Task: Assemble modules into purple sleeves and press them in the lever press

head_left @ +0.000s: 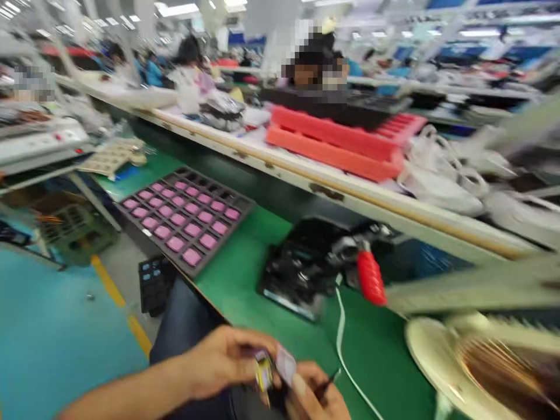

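Low in the view, above my lap, my left hand (223, 361) pinches a small part with yellow tape (263, 373) between thumb and fingers. My right hand (317, 394) is close beside it, its fingertips closed on a pale, squarish piece (286, 366). That piece also touches or nearly touches the left fingers; blur hides which. A thin dark tool (331, 380) sticks out from the right fingers, its kind unclear. Beyond my hands, a black clamp fixture (301, 265) with a red handle (371, 277) stands on the green bench top (249, 303).
A dark compartment tray (192, 233) with many pink pieces lies on the bench at left. A white cable (341, 326) runs past the fixture. A spool of copper wire (420, 344) is at right. Red trays (332, 146) and white bags (437, 181) sit on the raised shelf; people work behind.
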### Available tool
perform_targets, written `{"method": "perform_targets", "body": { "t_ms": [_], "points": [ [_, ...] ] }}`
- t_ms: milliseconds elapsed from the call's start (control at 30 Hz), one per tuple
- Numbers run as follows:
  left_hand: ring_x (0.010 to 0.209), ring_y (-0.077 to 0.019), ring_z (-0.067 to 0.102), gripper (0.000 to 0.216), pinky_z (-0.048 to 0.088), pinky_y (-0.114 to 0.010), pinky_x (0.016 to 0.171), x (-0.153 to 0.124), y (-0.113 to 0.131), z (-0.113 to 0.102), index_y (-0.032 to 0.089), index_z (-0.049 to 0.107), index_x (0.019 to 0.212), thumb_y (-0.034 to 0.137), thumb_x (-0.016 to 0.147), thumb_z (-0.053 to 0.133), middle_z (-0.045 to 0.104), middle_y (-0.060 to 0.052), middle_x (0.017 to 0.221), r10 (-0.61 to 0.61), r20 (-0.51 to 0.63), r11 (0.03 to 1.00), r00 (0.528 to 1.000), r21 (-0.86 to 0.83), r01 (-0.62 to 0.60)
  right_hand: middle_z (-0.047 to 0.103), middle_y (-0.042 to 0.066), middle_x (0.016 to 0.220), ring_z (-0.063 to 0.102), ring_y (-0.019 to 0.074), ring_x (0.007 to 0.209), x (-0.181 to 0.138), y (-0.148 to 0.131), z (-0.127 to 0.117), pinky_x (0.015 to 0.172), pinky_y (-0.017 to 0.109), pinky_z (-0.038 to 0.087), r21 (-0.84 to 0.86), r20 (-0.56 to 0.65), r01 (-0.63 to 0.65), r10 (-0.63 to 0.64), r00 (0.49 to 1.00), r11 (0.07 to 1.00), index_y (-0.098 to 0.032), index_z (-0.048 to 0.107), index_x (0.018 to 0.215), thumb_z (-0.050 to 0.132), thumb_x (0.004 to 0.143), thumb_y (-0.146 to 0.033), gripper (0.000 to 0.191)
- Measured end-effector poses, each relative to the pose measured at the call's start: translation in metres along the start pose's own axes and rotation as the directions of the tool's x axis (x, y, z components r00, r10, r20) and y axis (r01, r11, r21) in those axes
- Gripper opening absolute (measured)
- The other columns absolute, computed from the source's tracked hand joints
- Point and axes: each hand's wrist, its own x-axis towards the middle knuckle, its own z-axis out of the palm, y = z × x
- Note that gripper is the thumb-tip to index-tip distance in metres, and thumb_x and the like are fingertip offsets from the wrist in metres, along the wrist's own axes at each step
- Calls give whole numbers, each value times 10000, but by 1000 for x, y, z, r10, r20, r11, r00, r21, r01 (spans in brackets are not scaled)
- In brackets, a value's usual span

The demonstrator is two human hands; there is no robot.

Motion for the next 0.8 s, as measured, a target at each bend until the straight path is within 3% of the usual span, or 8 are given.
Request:
{"method": "perform_targets", "body": {
  "t_ms": [67,100,167,233,333,467,800],
  "points": [
    [1061,-288,723,483,624,-383,845,4,9,4,212,831,1201,335,756,971,715,-129,1269,111,-2,985,994,137,-109,799,109,1136,776,232,886,-33,-6,-4,706,324,652,-216,-124,172,-202,972,961,-229,797,967,898,873,-350,184],
    [1071,-273,714,470,615,-378,883,6,13,6,230,833,1212,322,769,963,717,-121,1261,160,-4,969,987,191,-156,801,110,1148,775,215,830,-40,-10,-2,654,296,638,-355,-124,258,-319,940,899,-252,812,973,893,876,-297,134],
    [1106,-241,696,458,578,-347,969,8,17,10,254,838,1214,282,774,962,725,-101,1237,224,-13,942,975,260,-213,791,109,1190,776,199,812,-43,-17,5,633,279,630,-548,-26,387,-477,879,742,-284,821,1073,847,911,-204,183],
    [1150,-230,683,471,545,-319,1020,7,17,13,264,838,1220,263,767,969,725,-93,1231,258,-11,922,966,303,-243,781,102,1207,787,208,890,-39,-21,11,702,290,649,-614,80,480,-555,828,627,-294,808,1147,812,935,-157,252],
    [1155,-235,684,480,549,-331,1021,5,13,15,282,837,1226,277,765,972,707,-96,1261,276,-4,909,961,325,-260,761,101,1231,775,188,875,-34,-20,16,756,303,659,-624,154,530,-574,804,574,-285,787,1203,782,957,-136,287],
    [1187,-255,675,477,548,-364,1042,4,12,15,297,836,1231,291,773,969,700,-111,1272,285,15,887,958,374,-270,730,100,1254,701,124,704,-34,-14,14,674,278,642,-629,179,539,-570,802,561,-282,772,1246,755,975,-124,314],
    [1168,-285,681,475,563,-411,1035,4,19,17,283,839,1232,325,775,964,707,-139,1240,316,33,835,948,465,-295,722,101,1277,587,107,602,-36,-12,10,524,274,545,-682,232,572,-606,760,456,-355,733,1376,717,995,-128,444]
  ]
}}
